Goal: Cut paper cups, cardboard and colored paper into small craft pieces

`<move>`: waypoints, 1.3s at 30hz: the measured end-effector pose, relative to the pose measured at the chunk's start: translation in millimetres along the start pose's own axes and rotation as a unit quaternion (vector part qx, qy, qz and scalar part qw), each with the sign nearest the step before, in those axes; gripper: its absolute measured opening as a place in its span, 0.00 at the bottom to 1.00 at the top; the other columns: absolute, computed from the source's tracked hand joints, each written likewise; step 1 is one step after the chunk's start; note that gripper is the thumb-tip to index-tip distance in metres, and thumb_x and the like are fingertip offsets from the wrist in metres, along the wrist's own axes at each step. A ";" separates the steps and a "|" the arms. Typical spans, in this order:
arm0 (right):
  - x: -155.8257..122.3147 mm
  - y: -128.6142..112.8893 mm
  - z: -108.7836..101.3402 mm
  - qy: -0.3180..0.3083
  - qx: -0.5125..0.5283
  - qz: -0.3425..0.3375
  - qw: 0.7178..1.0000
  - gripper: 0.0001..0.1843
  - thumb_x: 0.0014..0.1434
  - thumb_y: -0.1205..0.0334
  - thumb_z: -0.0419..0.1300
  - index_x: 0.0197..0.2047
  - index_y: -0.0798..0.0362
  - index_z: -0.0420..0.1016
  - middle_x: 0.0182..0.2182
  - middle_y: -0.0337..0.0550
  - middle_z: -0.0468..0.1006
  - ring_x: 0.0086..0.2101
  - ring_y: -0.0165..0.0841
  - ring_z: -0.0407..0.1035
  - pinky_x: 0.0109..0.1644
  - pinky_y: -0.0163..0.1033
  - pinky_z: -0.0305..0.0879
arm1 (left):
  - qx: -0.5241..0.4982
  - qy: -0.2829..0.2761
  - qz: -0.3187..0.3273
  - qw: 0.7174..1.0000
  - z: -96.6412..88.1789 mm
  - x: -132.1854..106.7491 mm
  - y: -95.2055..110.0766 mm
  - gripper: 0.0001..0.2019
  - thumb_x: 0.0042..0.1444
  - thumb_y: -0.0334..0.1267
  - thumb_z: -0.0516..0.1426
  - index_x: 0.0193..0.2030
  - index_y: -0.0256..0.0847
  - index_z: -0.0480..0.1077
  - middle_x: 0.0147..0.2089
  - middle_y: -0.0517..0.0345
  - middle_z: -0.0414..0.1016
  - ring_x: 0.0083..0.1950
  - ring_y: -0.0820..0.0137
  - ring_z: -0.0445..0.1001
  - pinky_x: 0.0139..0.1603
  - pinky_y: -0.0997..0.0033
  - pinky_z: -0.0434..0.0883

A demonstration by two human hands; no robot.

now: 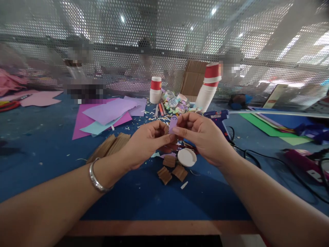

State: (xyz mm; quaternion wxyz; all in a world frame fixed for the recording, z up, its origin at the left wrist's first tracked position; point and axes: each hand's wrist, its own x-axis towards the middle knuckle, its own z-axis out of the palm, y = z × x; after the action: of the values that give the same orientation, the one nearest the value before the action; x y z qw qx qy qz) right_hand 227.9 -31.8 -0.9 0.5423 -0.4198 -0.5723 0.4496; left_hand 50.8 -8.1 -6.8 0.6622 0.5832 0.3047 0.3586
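A small purple paper piece (173, 124) with a dark smile-like mark is held up in front of me. My right hand (203, 135) pinches its right side between thumb and fingers. At its lower left, my left hand (147, 139) is closed in a pinch on the same piece, a silver bangle on the wrist. The fingertips partly hide the paper's lower end. Below the hands lie a white round lid-like disc (187, 157) and torn brown cardboard pieces (164, 175). A blue glue gun (218, 118) lies just beyond my right hand.
Purple and blue paper sheets (108, 111) lie left, with corrugated cardboard (113, 145) nearer. Stacked paper cups (156, 90), a taller leaning stack (207, 89) and paper cut-outs (177, 102) stand behind. A black cable (272, 175) crosses the right, near a magenta tool (303, 163).
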 end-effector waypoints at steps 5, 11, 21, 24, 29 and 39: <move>0.0 -0.5 -1.2 0.006 -0.022 -0.006 1.000 0.16 0.51 0.55 0.74 0.36 0.52 0.75 0.31 0.37 0.76 0.32 0.29 0.69 0.38 0.38 0.68 | 0.013 0.006 -0.002 1.000 -0.2 -0.8 3.3 0.07 0.58 0.32 0.64 0.36 0.37 0.68 0.32 0.60 0.79 0.35 0.73 0.81 0.37 0.75 0.76; -0.1 0.7 -2.4 0.001 -0.061 -0.016 0.998 0.11 0.54 0.57 0.72 0.33 0.52 0.75 0.30 0.37 0.75 0.31 0.29 0.67 0.36 0.38 0.66 | 0.022 0.018 -0.002 1.000 1.6 -0.2 1.4 0.09 0.58 0.33 0.64 0.34 0.38 0.66 0.30 0.60 0.79 0.33 0.73 0.80 0.36 0.75 0.76; -0.2 0.0 -2.2 0.002 -0.058 -0.011 0.998 0.11 0.54 0.58 0.71 0.32 0.52 0.74 0.28 0.36 0.74 0.30 0.29 0.66 0.35 0.38 0.65 | 0.018 0.018 0.008 1.000 1.2 0.3 0.2 0.09 0.59 0.32 0.63 0.33 0.38 0.66 0.29 0.61 0.78 0.32 0.74 0.80 0.36 0.76 0.77; 0.0 0.1 -2.3 0.001 -0.059 -0.009 0.998 0.10 0.54 0.60 0.71 0.32 0.53 0.74 0.28 0.36 0.74 0.30 0.28 0.66 0.35 0.37 0.64 | 0.019 0.022 0.007 1.000 1.7 0.5 0.1 0.09 0.58 0.32 0.63 0.33 0.38 0.66 0.29 0.61 0.78 0.32 0.74 0.80 0.35 0.76 0.77; 0.2 0.7 -1.3 -0.005 -0.029 -0.003 1.000 0.11 0.52 0.59 0.73 0.33 0.52 0.74 0.29 0.36 0.74 0.30 0.29 0.67 0.36 0.37 0.66 | 0.009 0.026 0.019 0.999 2.4 1.1 -0.2 0.10 0.57 0.33 0.64 0.32 0.38 0.65 0.28 0.62 0.77 0.31 0.74 0.80 0.34 0.76 0.76; -1.6 -1.4 -1.1 -0.018 -0.095 -0.009 0.995 0.11 0.58 0.54 0.68 0.34 0.53 0.76 0.30 0.39 0.75 0.31 0.30 0.67 0.36 0.37 0.65 | 0.020 0.068 0.076 0.995 2.9 1.2 0.2 0.09 0.55 0.33 0.64 0.32 0.37 0.67 0.28 0.65 0.73 0.31 0.75 0.76 0.38 0.71 0.77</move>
State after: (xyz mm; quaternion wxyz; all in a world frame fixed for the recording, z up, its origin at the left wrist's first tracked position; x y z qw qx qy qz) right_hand 229.1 -33.6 0.1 0.4938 -0.4561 -0.6260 0.3953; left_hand 53.9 -8.7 -6.2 0.5988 0.5919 0.3110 0.4409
